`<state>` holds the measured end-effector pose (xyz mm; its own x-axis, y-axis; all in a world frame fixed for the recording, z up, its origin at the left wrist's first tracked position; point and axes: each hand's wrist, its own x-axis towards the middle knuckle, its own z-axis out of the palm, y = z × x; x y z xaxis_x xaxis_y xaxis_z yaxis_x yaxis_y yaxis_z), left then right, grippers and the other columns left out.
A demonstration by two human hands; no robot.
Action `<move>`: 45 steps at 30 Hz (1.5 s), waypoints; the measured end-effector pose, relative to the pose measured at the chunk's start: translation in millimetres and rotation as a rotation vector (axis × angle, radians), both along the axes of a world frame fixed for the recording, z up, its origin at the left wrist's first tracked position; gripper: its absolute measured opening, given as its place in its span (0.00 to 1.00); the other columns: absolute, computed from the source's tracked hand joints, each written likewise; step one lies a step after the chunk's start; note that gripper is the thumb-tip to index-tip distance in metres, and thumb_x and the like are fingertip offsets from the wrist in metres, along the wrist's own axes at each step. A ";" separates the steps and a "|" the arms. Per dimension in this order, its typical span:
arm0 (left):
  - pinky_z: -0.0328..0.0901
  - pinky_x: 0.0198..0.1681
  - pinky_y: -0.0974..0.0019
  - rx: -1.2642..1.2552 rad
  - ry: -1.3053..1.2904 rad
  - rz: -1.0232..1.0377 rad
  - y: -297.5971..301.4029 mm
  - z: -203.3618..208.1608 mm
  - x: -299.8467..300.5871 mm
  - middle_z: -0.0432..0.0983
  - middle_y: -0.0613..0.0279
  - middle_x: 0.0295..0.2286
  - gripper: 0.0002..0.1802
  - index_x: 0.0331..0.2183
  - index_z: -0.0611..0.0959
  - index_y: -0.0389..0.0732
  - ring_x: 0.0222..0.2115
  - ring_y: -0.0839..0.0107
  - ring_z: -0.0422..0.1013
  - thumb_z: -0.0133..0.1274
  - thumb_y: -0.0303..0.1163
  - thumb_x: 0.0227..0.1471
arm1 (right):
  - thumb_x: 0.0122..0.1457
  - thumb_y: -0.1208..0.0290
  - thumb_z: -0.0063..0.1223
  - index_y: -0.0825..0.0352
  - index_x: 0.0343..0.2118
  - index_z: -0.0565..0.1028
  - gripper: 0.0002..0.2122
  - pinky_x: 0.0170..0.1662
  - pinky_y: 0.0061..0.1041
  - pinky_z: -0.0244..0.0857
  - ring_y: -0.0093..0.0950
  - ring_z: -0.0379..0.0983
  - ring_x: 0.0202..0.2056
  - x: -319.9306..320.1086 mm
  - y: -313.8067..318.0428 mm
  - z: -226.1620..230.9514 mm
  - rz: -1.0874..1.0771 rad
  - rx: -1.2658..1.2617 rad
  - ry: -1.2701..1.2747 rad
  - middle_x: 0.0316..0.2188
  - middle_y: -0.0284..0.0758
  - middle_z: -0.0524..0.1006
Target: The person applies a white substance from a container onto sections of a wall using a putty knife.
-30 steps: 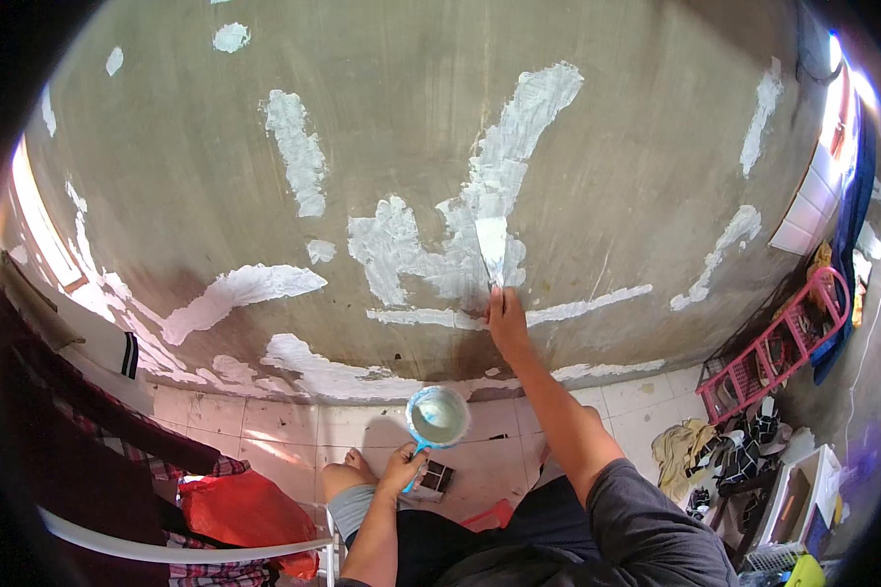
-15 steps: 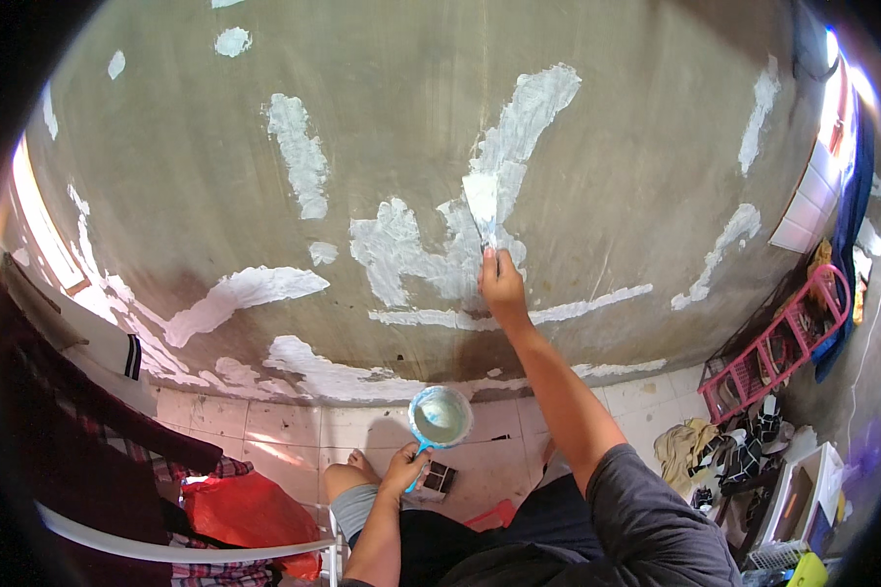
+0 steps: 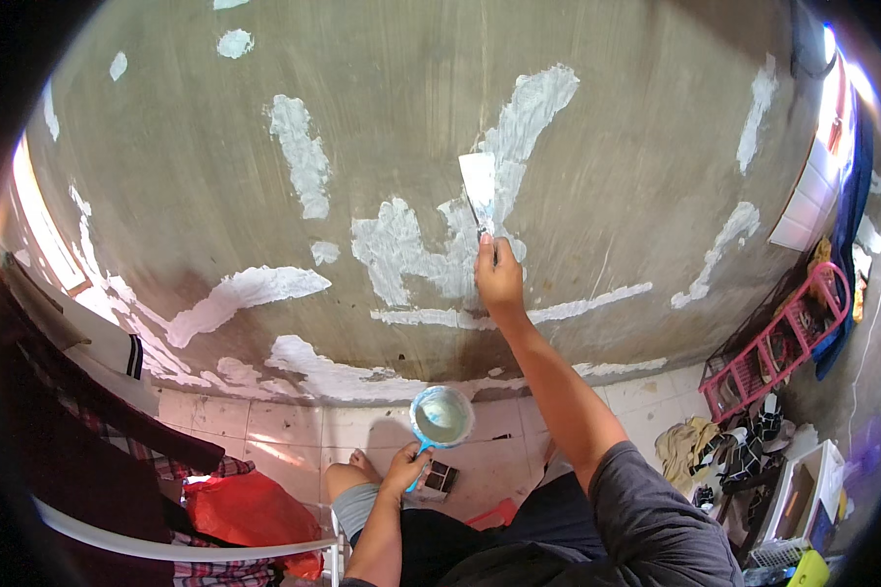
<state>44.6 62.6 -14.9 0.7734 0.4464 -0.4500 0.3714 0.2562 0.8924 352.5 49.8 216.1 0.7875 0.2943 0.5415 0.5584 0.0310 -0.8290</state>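
Observation:
A putty knife with a wide pale blade is gripped by its handle in my right hand, arm stretched toward the wall. Its blade points up, along the left edge of a slanting white putty patch; whether it touches the wall I cannot tell. Low in front of me, my left hand is closed on the blue handle of a round dipper, which has whitish paste inside. The grey-brown wall carries several other white patches, such as the broad one left of my right hand.
At right stand a pink shoe rack, a pile of clothes and a white shelf unit. A red plastic bag and hanging dark clothes are at left, beside a white curved rail. Pale tiles cover the floor.
The putty knife has moved slightly up and left along the wall, its blade rising past the patch's left edge. My left hand and the dipper stay nearly in place.

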 end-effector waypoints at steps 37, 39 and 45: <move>0.56 0.10 0.69 -0.015 -0.025 0.012 -0.9 -0.8 3.7 0.69 0.65 0.16 0.13 0.29 0.73 0.43 0.09 0.76 0.62 0.53 0.41 0.58 | 0.65 0.55 0.42 0.70 0.32 0.69 0.19 0.33 0.46 0.62 0.57 0.71 0.31 40.4 -43.2 -56.9 -0.092 -0.205 -0.138 0.25 0.56 0.74; 0.56 0.10 0.69 -0.005 -0.015 0.023 2.4 0.4 -1.5 0.69 0.65 0.16 0.13 0.28 0.73 0.43 0.09 0.76 0.62 0.53 0.41 0.58 | 0.65 0.54 0.41 0.69 0.33 0.70 0.19 0.34 0.46 0.63 0.57 0.71 0.31 35.7 -55.0 -54.6 -0.102 -0.239 -0.150 0.26 0.56 0.74; 0.56 0.10 0.69 0.028 0.040 0.015 -1.2 13.4 -6.6 0.70 0.65 0.16 0.13 0.29 0.73 0.42 0.09 0.75 0.62 0.53 0.41 0.58 | 0.64 0.52 0.42 0.68 0.33 0.73 0.19 0.33 0.46 0.64 0.53 0.72 0.31 47.8 -89.5 44.6 -0.173 -0.545 -0.404 0.27 0.52 0.76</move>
<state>38.0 61.4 -1.5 0.7486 0.4705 -0.4671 0.4029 0.2367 0.8841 400.2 -39.7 260.6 0.6160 0.4952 0.6127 0.7853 -0.4475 -0.4279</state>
